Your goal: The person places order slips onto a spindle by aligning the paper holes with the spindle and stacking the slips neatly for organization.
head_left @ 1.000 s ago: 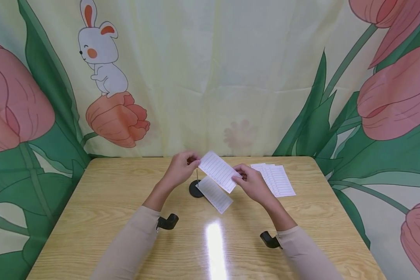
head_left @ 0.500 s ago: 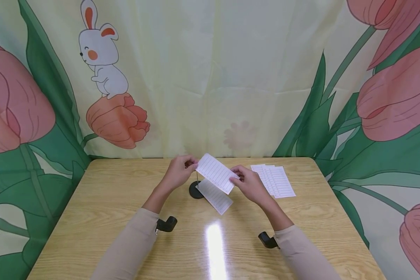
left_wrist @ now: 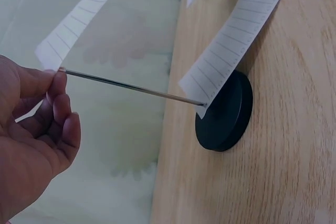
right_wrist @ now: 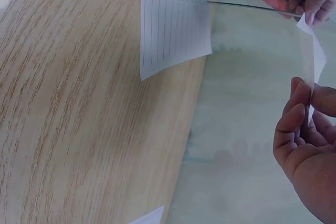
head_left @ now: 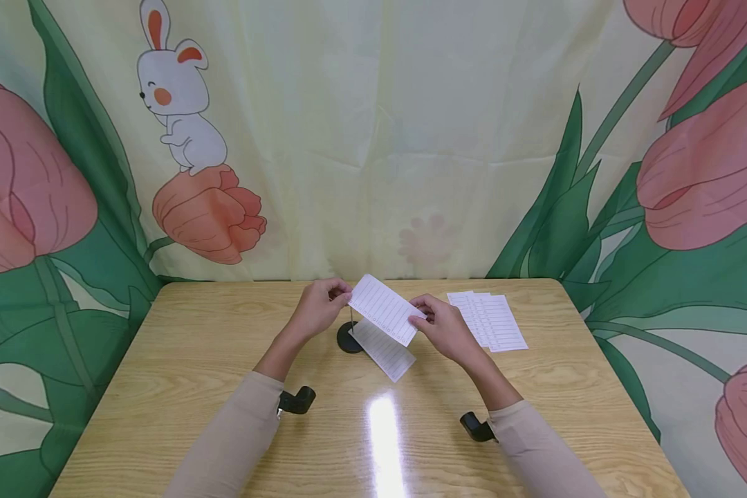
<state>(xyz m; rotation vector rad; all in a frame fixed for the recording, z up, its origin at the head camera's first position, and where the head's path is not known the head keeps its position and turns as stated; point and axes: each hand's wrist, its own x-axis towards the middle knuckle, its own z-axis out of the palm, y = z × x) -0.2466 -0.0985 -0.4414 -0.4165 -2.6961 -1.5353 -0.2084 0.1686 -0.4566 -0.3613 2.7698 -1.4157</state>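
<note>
A bill spike with a round black base (head_left: 348,338) stands on the table, its thin metal rod (left_wrist: 131,87) pointing up. One lined paper slip (left_wrist: 226,48) is pierced near its corner and sits low on the rod, close over the base. Higher up, a second lined slip (head_left: 386,309) with small checkboxes along one edge is held between both hands. The left hand (head_left: 319,308) pinches its left corner right at the rod's tip. With thumb and fingers, the right hand (head_left: 446,330) pinches the slip's opposite end.
Several overlapping lined slips (head_left: 498,324) lie at the back right of the wooden table (head_left: 224,429). A printed curtain (head_left: 436,138) hangs just behind the table's back edge. Black camera mounts (head_left: 297,400) jut from both wrists.
Both hands have shifted the held slip slightly left and down, bringing its left corner over the rod. Over the last half second they stay almost still.
</note>
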